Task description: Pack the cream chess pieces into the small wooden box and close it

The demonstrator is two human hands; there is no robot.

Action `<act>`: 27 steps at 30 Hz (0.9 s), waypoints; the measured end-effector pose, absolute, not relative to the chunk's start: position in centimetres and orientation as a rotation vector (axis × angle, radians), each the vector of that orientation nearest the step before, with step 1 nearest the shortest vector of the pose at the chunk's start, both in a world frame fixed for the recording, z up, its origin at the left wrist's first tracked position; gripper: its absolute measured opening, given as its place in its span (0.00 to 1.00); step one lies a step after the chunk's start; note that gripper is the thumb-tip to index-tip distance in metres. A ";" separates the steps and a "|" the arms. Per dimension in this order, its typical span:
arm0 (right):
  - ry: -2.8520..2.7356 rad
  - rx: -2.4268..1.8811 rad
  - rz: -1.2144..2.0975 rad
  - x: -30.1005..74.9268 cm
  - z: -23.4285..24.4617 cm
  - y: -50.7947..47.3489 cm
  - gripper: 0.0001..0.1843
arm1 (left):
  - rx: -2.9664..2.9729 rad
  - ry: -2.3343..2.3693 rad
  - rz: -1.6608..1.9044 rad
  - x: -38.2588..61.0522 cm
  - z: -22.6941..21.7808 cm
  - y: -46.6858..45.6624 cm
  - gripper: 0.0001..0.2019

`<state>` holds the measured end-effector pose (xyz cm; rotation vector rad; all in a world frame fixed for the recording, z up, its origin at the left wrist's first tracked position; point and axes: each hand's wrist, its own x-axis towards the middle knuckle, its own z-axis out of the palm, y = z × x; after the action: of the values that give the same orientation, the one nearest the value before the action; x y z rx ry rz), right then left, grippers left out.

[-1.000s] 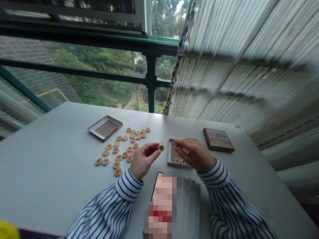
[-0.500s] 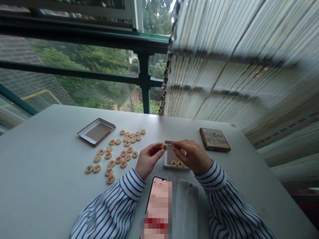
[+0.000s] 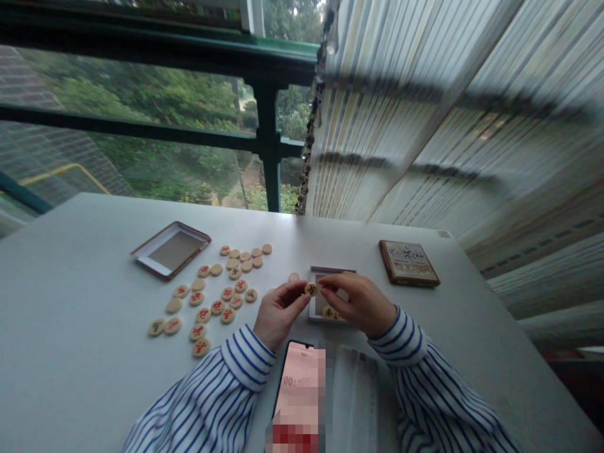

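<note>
My left hand (image 3: 280,311) pinches a round wooden Chinese chess piece (image 3: 311,289) between thumb and fingers, its dark character facing me. Close to the piece's right edge are the fingertips of my right hand (image 3: 361,302), thumb and index finger slightly apart; whether they touch it I cannot tell. Below the right hand lies an open shallow box (image 3: 312,308), partly covered by it. Inside, along its near side, stand pieces with dark characters (image 3: 328,312). Another blank-faced piece (image 3: 294,277) lies on the table just beyond my left fingers.
Several loose pieces (image 3: 218,307), red-marked, dark-marked and blank, spread over the white table (image 3: 94,302) left of my hands. A box tray (image 3: 172,251) lies behind them. A decorated box lid (image 3: 408,263) is at the right. A phone (image 3: 297,377) and a translucent pouch (image 3: 353,396) lie in front.
My right fingertips have come closer to the piece in my left hand. The view has shifted a little, and a blank piece beyond my left hand now shows.
</note>
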<state>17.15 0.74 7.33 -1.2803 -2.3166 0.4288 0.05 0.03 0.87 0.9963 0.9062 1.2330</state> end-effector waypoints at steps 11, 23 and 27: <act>-2.286 -1.290 0.576 16.7 7.2 0.7 0.12 | 0.954 0.870 1.237 0.3 0.9 -0.1 0.12; -2.215 -1.242 0.720 16.8 7.2 0.8 0.11 | 0.970 0.855 1.224 0.5 0.9 -0.2 0.11; -2.201 -1.235 0.739 16.7 7.5 0.8 0.10 | 0.984 0.855 1.220 0.5 1.2 -0.2 0.11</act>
<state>16.73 0.76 7.47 -1.2351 -2.2010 0.7386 0.50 -0.18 1.23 0.9844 0.8545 1.2204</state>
